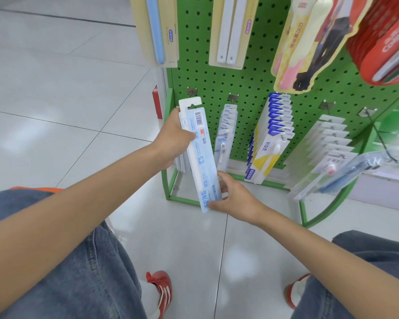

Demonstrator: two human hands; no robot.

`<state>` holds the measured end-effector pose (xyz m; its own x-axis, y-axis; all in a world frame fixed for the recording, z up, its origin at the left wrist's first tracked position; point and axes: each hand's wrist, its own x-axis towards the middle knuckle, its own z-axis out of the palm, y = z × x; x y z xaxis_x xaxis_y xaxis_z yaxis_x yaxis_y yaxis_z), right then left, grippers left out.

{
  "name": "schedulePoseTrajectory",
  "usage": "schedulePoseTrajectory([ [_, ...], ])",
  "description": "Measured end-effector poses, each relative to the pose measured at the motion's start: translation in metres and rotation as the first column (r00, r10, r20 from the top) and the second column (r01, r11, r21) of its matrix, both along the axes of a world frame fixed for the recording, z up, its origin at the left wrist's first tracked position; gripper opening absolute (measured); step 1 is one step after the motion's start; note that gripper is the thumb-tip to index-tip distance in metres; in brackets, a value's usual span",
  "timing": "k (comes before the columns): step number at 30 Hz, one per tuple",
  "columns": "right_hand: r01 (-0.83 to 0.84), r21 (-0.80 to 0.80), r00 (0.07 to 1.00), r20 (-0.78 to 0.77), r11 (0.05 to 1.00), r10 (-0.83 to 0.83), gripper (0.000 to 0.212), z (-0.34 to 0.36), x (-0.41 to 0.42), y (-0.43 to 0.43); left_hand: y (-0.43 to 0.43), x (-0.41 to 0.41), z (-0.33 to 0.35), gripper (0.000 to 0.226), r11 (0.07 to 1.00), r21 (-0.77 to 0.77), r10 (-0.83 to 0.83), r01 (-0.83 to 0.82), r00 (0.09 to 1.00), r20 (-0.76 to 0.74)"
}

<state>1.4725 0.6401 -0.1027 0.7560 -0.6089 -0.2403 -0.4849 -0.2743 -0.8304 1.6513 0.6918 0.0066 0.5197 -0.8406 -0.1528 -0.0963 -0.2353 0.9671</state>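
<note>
Behind held pack (200, 157), green pegboard (256, 77), neighbouring toothbrush packs (227, 125)

Two hands, the left hand (175, 137) and the right hand (236, 200), hold one toothbrush pack (202, 157). Right of the fingertips, four lots hang low on one green pegboard (251, 88): white-carded batch (226, 134), blue-and-yellow batch (267, 146), plain white batch (327, 143) and clear blue pack (355, 173). Above the fingers hang four more: pale-blue pack (158, 31), twin-white pack (228, 31), pink-and-cream pack (295, 56) and red packs (382, 42).
</note>
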Motion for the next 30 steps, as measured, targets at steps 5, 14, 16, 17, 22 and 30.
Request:
schedulePoseTrajectory([
  [5,0.006,0.058,1.0,0.017,0.998,-0.007,0.042,0.003,0.001,-0.004,-0.001,-0.002,-0.004,0.031,1.0,-0.008,0.027,-0.027,1.0,0.006],
  [14,-0.037,-0.019,0.996,-0.081,0.999,0.035,0.023,0.012,0.0,-0.01,-0.002,-0.005,-0.004,0.024,0.996,0.08,-0.047,0.05,0.998,-0.037],
  [16,0.004,-0.02,0.999,-0.038,1.0,-0.005,0.02,0.021,0.001,-0.014,-0.001,-0.008,-0.006,0.027,0.99,0.089,-0.109,0.112,0.994,-0.032],
  [17,0.029,-0.001,1.0,0.003,1.0,-0.029,0.014,0.026,0.002,-0.017,0.0,-0.009,-0.007,0.026,0.985,0.095,-0.141,0.142,0.99,-0.019],
  [22,0.153,0.02,0.969,0.191,0.988,-0.154,0.005,0.051,0.005,-0.033,0.003,-0.02,-0.017,0.028,0.966,0.111,-0.236,0.233,0.972,0.016],
  [30,0.329,0.072,0.856,0.397,0.942,-0.329,0.017,0.076,0.005,-0.037,0.003,-0.021,-0.018,0.03,0.951,0.148,-0.268,0.272,0.962,-0.046],
])
